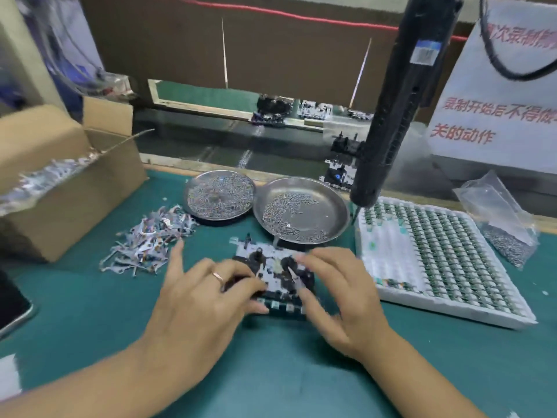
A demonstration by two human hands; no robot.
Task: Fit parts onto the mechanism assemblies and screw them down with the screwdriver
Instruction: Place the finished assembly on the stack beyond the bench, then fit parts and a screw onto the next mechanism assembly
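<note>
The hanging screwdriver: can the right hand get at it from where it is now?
Probably yes. The screwdriver hangs free above the right hand, with nothing between them; that hand must first let go of the mechanism assembly.

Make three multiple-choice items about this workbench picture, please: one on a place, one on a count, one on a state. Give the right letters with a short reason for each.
1. Where does the cardboard box stand?
A. at the left of the bench
B. at the right, behind the parts tray
C. between the two hands

2. How many round metal dishes hold small screws?
A. one
B. two
C. four

3. What is the state of the electric screwdriver?
A. gripped by the right hand
B. lying flat on the mat
C. hanging free, held by no hand

Answers: 1 A, the box is at the left edge. 2 B, the left dish and right dish stand side by side. 3 C, the left hand and right hand are both at the mechanism assembly.
</note>
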